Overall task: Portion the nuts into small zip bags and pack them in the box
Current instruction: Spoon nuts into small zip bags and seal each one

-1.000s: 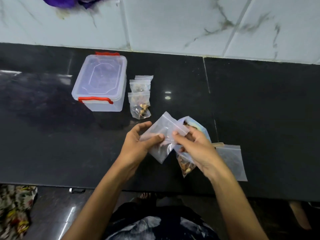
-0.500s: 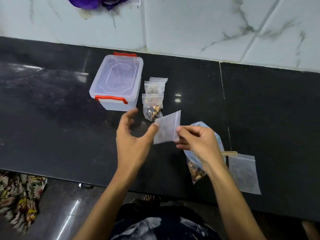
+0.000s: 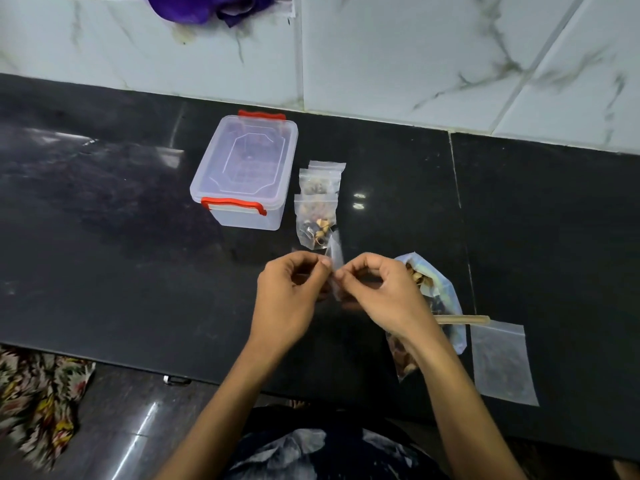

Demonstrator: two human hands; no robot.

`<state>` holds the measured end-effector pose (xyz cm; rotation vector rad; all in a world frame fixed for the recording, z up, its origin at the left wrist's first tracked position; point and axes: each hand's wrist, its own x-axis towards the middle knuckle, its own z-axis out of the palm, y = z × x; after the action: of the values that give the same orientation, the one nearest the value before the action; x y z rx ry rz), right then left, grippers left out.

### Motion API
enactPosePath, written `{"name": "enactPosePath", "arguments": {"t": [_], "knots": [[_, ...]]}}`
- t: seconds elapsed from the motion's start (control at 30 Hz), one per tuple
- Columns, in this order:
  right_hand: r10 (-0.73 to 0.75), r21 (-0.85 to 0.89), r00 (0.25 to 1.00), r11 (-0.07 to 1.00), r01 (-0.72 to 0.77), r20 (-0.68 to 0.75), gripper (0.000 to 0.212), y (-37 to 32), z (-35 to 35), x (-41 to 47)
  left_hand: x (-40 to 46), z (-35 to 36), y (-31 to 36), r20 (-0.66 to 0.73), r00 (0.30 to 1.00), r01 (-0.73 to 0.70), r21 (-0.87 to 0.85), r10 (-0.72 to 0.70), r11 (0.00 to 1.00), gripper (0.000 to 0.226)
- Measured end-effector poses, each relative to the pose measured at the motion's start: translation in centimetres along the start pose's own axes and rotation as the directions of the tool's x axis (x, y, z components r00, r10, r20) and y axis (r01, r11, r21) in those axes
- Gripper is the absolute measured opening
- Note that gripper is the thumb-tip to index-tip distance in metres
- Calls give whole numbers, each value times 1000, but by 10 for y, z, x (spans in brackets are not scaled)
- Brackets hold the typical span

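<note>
My left hand [image 3: 292, 292] and my right hand [image 3: 379, 292] both pinch a small empty zip bag [image 3: 334, 255] between thumb and fingers, held edge-on above the black counter [image 3: 104, 254]. A large bag of mixed nuts [image 3: 429, 296] lies open just right of my right hand, partly hidden by my wrist. Two filled small zip bags [image 3: 317, 216] lie beside the clear plastic box [image 3: 247, 171], whose lid with red clips is closed. Another empty zip bag [image 3: 502, 362] lies flat at the right.
A thin wooden stick [image 3: 464, 319] lies between the nut bag and the flat empty bag. The counter's front edge runs just below my hands. A marble-tiled wall [image 3: 415, 57] backs the counter, with a purple cloth [image 3: 207, 8] at the top. Patterned fabric [image 3: 38, 403] lies on the floor at left.
The empty bag has turned from face-on to edge-on. My left hand has closed in from beside it and now pinches it along with my right hand.
</note>
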<state>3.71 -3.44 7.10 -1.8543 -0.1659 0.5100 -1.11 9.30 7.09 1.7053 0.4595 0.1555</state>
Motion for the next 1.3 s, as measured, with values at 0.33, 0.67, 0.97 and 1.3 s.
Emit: {"name": "enactPosePath", "arguments": {"t": [0.33, 0.67, 0.97, 1.3], "knots": [[-175, -370, 940, 927, 57, -294, 20, -3, 18, 3, 4, 2, -3, -214, 973, -14, 335, 91, 942, 15], [-241, -436, 962, 885, 163, -129, 26, -3, 16, 5, 8, 1, -7, -56, 973, -197, 319, 226, 927, 16], [45, 211, 998, 976, -51, 34, 20, 2, -8, 11, 28, -9, -25, -96, 954, 263, -177, -283, 948, 25], [79, 266, 997, 961, -83, 23, 42, 8, -15, 9, 27, -4, -31, -47, 979, 191, -129, -199, 973, 32]]}}
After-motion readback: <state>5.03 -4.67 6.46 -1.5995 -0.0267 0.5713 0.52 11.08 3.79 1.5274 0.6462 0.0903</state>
